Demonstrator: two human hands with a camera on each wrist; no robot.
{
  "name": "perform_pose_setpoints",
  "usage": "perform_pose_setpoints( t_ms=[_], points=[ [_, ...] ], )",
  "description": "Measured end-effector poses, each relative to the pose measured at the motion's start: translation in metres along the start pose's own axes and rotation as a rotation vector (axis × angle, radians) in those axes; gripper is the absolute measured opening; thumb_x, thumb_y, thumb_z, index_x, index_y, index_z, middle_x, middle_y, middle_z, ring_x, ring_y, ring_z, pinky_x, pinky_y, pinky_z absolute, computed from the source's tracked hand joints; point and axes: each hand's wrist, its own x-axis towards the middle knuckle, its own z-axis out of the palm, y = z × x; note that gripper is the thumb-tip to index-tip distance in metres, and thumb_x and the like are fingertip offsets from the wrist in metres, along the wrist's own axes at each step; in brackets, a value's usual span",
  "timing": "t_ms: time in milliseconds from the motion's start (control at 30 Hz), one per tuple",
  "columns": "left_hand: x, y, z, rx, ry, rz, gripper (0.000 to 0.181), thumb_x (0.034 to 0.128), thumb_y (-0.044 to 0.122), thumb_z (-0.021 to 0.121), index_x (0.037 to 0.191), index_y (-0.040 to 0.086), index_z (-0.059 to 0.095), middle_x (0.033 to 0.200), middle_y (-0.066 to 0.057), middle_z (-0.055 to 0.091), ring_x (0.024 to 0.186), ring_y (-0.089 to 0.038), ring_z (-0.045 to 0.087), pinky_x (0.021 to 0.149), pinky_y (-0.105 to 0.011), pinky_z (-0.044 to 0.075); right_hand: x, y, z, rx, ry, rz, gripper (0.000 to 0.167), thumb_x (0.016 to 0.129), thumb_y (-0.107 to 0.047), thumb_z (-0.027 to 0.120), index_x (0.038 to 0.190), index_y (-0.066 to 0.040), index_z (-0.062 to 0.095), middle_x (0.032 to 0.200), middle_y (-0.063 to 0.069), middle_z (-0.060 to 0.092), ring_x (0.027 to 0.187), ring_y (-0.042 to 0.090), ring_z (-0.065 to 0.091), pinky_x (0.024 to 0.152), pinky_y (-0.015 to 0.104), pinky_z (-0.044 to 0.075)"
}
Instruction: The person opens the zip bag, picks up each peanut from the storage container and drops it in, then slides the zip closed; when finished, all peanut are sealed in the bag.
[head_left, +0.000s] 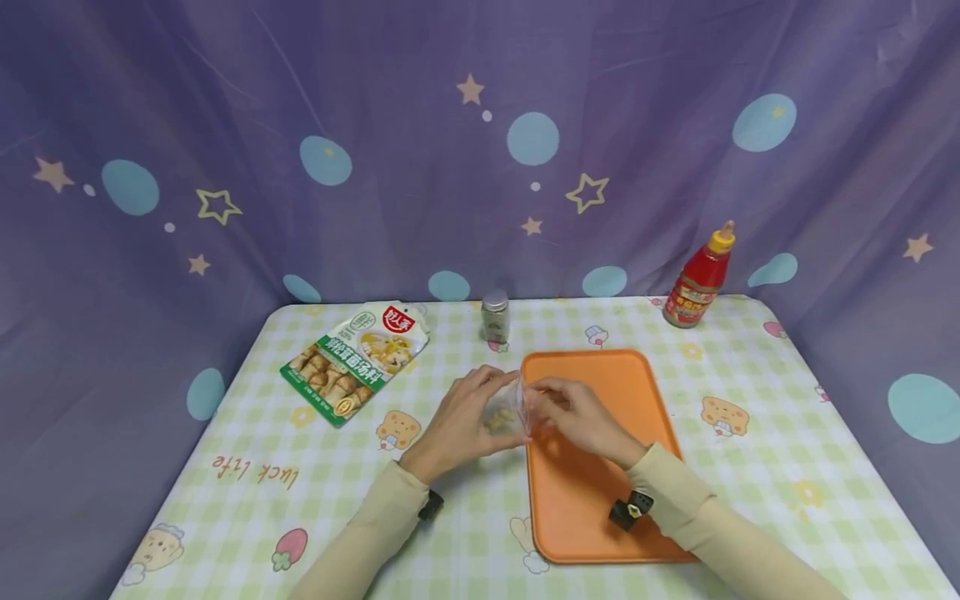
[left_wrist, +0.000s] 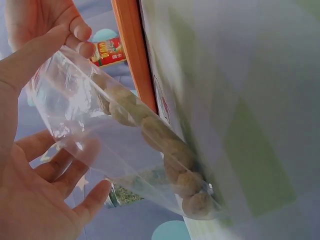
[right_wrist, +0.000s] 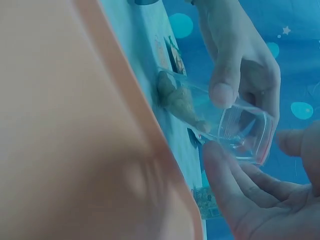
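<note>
A clear plastic bag (left_wrist: 145, 150) with its mouth spread open stands over the tray's left edge. Several tan, rounded lumps (left_wrist: 175, 155) lie along its bottom; I cannot tell their exact kind. My left hand (head_left: 462, 425) holds the bag, thumb on one side and fingers on the other. At the bag's mouth is my right hand (head_left: 577, 417). Its fingertips (right_wrist: 215, 152) touch or nearly touch the bag's rim in the right wrist view, while the thumb stands apart from them.
An orange tray (head_left: 600, 483) lies beneath my right forearm. A mushroom-pictured packet (head_left: 356, 362) lies at the back left. Behind the hands stands a small glass jar with a grey lid (head_left: 495, 317). A red sauce bottle (head_left: 699, 279) stands at the back right of the checked tablecloth (head_left: 360, 508).
</note>
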Motion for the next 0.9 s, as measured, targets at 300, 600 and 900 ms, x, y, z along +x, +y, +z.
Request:
perform_pose_setpoints(
  t_ms=[300,600,900],
  points=[
    [0.001,0.004,0.002,0.0,-0.042,-0.036,0.106,0.0654,0.062,0.093,0.154,0.021,0.052,0.134,0.002,0.058,0.117,-0.016,0.057,0.095,-0.039,0.049,-0.001,-0.006,0.007,-0.039,0.002,-0.025,0.036,0.102,-0.028,0.069,0.127,-0.001,0.067,0.108,0.01,0.075,0.084,0.013,0.073,0.078,0.027,0.06],
    [0.004,0.0,-0.004,-0.084,-0.114,-0.067,0.102,0.0763,0.069,0.082,0.16,0.026,0.043,0.137,0.002,0.055,0.113,-0.016,0.058,0.093,-0.038,0.052,0.001,-0.002,0.008,-0.027,0.007,-0.038,0.023,0.1,-0.014,0.07,0.12,-0.003,0.068,0.105,0.01,0.075,0.088,0.014,0.071,0.082,0.027,0.058],
    [0.017,-0.018,-0.004,-0.337,-0.115,-0.056,0.03,0.1107,0.035,0.051,0.126,0.018,0.07,0.123,0.003,0.07,0.118,-0.015,0.067,0.105,-0.04,0.054,0.0,-0.001,0.007,-0.031,-0.029,-0.099,0.016,0.1,-0.009,0.068,0.115,-0.005,0.07,0.105,0.011,0.074,0.091,0.015,0.07,0.086,0.027,0.058]
  ],
)
